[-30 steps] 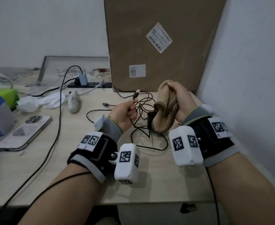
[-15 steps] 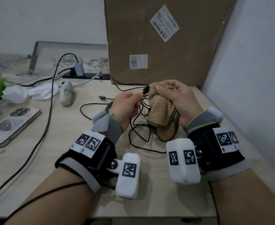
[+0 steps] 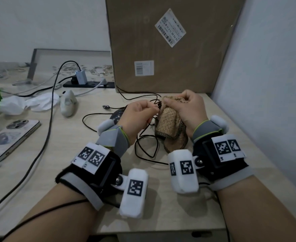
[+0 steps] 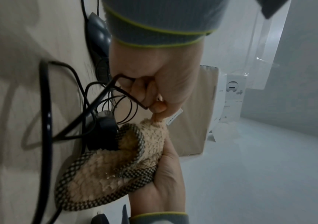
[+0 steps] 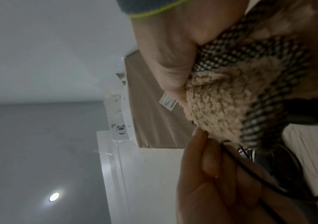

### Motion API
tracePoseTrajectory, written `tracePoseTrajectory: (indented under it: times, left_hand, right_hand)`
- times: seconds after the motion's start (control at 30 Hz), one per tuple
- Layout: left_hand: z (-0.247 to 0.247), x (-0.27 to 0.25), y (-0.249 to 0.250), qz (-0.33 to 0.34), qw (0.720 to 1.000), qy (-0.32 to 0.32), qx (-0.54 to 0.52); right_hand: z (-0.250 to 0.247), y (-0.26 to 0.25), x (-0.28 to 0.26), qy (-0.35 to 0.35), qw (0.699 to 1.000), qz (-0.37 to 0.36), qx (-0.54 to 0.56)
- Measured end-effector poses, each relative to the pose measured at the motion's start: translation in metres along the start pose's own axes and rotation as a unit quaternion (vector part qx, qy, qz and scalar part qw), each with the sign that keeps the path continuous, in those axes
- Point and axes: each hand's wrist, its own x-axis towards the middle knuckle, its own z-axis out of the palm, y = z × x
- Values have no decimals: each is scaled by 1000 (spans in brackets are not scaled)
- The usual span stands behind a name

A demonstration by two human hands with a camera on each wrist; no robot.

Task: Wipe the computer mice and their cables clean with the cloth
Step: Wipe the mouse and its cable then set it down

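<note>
- Left hand (image 3: 138,116) pinches the black cable (image 3: 144,147) above the desk (image 3: 74,163), fingers curled.
- Right hand (image 3: 187,110) grips the fuzzy cloth (image 3: 168,124), bunched against the cable's end.
- Dark mouse (image 3: 116,116) behind the left wrist, mostly hidden.

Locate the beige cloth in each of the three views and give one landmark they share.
Head: cloth right of centre, held by the right hand.
Left wrist: cloth lower centre.
Right wrist: cloth upper right, blurred.
Shared landmark: the cardboard box with its barcode label.
</note>
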Motion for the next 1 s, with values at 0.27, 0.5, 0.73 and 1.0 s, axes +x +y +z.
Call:
tracePoseTrajectory:
  times: [0.27, 0.5, 0.73, 1.0]
  left_hand:
    - [-3, 2, 2, -43, 993, 53, -100]
    - [-4, 2, 0, -47, 993, 67, -83]
    - [-3, 2, 1, -46, 994, 82, -59]
    - [-1, 0, 0, -10, 998, 38, 55]
  right_hand:
    - [-8, 0, 6, 30, 988, 66, 135]
    - [-6, -5, -1, -51, 978, 87, 182]
    - [-2, -2, -5, -95, 989, 45, 103]
    - [0, 2, -5, -69, 997, -2, 19]
